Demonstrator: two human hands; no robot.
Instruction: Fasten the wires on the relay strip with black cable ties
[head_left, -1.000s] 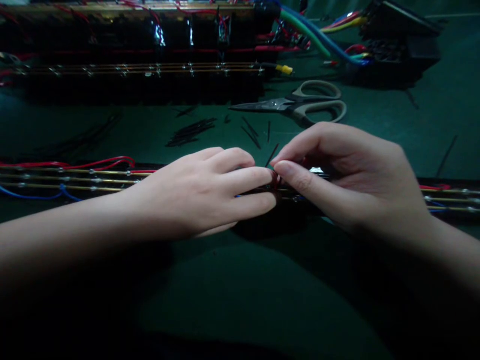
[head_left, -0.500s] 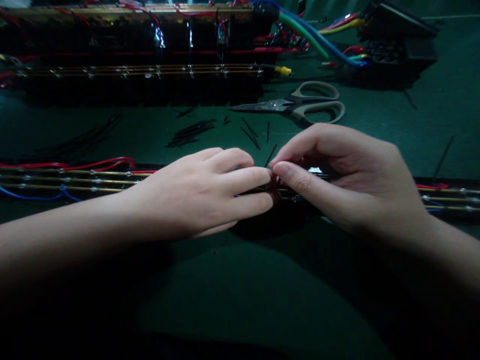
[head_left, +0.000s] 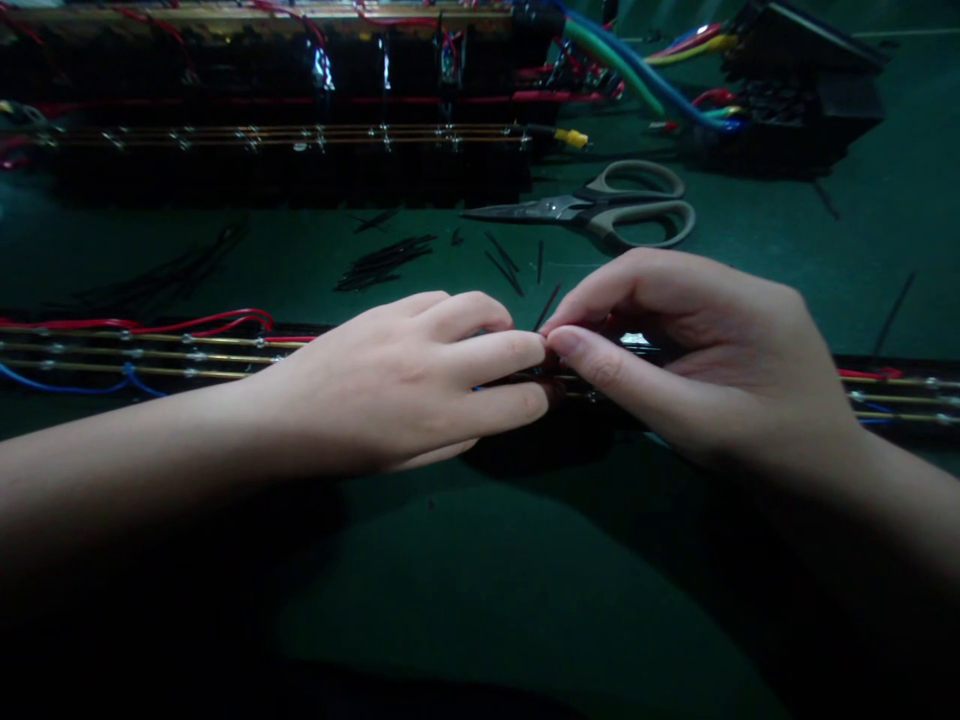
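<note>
Across the bench lies a long dark strip with brass-coloured rods (head_left: 217, 357), soldered joints and red and blue wires. Over its middle is my left hand (head_left: 420, 375), palm down, fingers bent together, with the thumb and whatever it grips hidden beneath. Against its fingertips, my right hand (head_left: 675, 360) pinches thumb and forefinger together. What lies in that pinch is too small and dark to make out. A thin dark piece (head_left: 547, 307) sticks up just behind the meeting fingertips; I cannot tell whether it is held.
Behind my hands lie scissors (head_left: 577, 207), closed, blades to the left. Several short black pieces (head_left: 384, 262) are scattered on the green surface (head_left: 862, 240). Farther back stand a wired black assembly (head_left: 262, 170) with a yellow connector (head_left: 572, 138) and a black box (head_left: 802, 110) with coloured cables.
Both hands stay in nearly the same place, fingertips together. The view has shifted very slightly. A bit of red seen between the fingertips earlier is now mostly hidden.
</note>
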